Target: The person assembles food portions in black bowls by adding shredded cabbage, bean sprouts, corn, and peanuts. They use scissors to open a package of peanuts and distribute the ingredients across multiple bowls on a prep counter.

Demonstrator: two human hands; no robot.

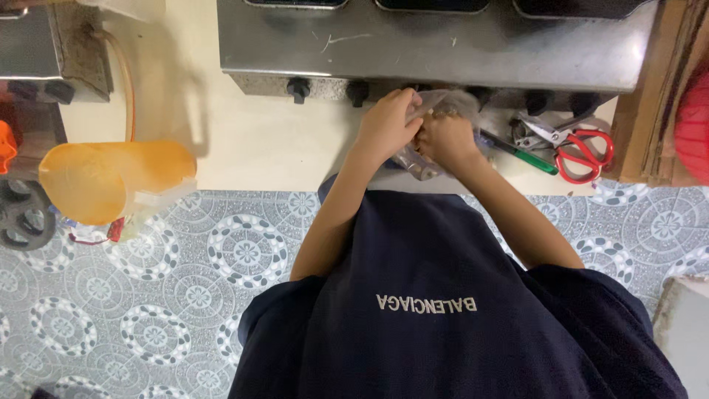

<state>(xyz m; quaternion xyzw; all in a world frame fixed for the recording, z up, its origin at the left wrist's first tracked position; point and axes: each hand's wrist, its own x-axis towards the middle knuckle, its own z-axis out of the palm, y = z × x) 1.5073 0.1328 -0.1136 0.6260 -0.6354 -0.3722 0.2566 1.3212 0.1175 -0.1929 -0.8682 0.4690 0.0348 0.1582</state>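
Head view, looking straight down: both hands are meeting over the cream table's (pixel 258 140) far edge, just below a steel appliance (pixel 436 52). The left hand (pixel 388 125) and right hand (pixel 445 139) are each closing their grip on a clear plastic bag (pixel 436 103), bunching its top. The film is probably light, soft and slippery, best pinched at the gathered neck. Red-handled scissors (pixel 583 155) are lying nearby.
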